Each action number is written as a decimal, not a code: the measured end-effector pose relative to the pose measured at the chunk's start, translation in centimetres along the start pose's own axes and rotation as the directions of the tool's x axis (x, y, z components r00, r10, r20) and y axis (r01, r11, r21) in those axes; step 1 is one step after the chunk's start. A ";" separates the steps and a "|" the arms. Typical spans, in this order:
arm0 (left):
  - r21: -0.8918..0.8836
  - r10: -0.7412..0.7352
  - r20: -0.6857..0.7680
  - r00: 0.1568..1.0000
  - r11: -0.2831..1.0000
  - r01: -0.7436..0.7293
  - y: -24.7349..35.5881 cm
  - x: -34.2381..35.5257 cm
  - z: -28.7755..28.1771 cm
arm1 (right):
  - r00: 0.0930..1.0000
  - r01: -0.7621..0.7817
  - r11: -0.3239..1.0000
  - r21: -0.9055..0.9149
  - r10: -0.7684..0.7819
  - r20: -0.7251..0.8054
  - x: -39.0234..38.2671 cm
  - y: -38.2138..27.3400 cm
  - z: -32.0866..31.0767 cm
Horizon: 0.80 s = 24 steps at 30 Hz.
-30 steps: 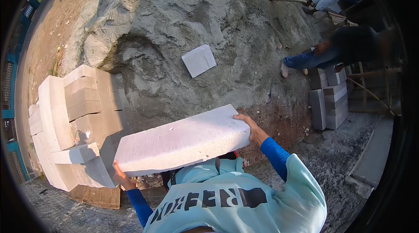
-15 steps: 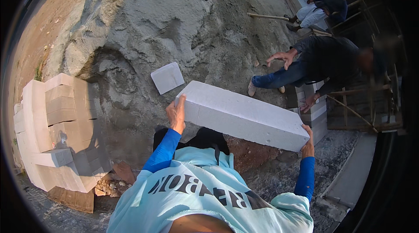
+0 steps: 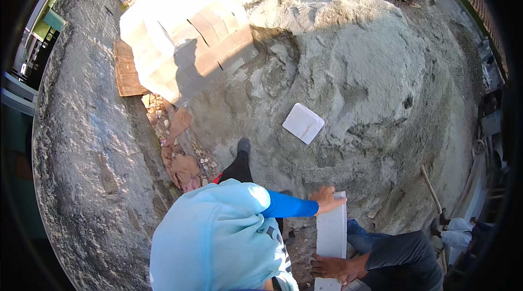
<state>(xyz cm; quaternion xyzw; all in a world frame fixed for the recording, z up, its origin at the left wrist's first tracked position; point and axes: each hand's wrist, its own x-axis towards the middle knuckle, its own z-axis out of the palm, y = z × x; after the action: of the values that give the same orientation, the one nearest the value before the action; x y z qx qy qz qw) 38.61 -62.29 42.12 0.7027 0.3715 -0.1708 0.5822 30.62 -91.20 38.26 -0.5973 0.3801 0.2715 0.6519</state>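
Currently, the white block (image 3: pixel 330 231) is at 5 o'clock, lengthwise toward 12 and 6, with its near end running down to the lower edge of the view. The left hand (image 3: pixel 328 201), reaching out of a blue sleeve (image 3: pixel 289 204), grips the block's 12 o'clock end, its fingers laid over the top. The right hand is out of sight, so I cannot tell how it is placed. A co-worker's hand (image 3: pixel 330 267) lies across the block nearer the 6 o'clock end, so 2 people touch it at once.

As for how far along things are, the block is well apart from the stack (image 3: pixel 215 21) at 11 o'clock, so I judge the carrying away as done. Letting go is not yet done on the left hand's side. Whether the block hangs free or rests on something is hidden. The stack holds many more blocks in several layers, and 1 square white slab (image 3: pixel 303 123) lies loose on the sand pile (image 3: pixel 376 62), just toward 3 o'clock from the centre. Farther out, a wooden handle (image 3: pixel 431 188) lies at 4 o'clock.
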 end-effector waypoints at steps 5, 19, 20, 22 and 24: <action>0.049 0.009 0.135 0.991 0.999 -0.016 3.4 1.3 7.1 | 1.000 -0.013 0.999 -0.030 0.012 -0.017 5.0 1.3 0.3; -0.146 0.524 -0.014 0.852 0.842 -0.520 -2.6 5.3 -10.6 | 0.883 -0.320 0.896 -0.307 0.165 -0.440 12.9 13.6 -4.0; -0.041 0.508 -0.248 0.825 0.845 -0.533 -8.2 7.9 -17.1 | 0.883 -0.352 0.867 -0.353 0.183 -0.432 13.5 15.0 -2.0; 0.020 0.362 -0.621 0.695 0.894 -0.448 -15.8 8.8 -32.2 | 0.924 -0.287 0.872 -0.396 0.144 -0.353 16.0 17.3 4.6; 0.073 0.169 -0.878 0.448 0.972 -0.223 -23.0 7.1 -48.3 | 0.999 0.051 0.897 -0.440 -0.048 0.017 18.1 20.0 18.6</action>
<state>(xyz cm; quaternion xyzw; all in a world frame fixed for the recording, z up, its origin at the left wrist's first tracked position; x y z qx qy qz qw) 17.47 -13.29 34.15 0.7126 0.5381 0.2919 0.3427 27.79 -71.87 11.93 -0.7379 0.2918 0.3355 0.5077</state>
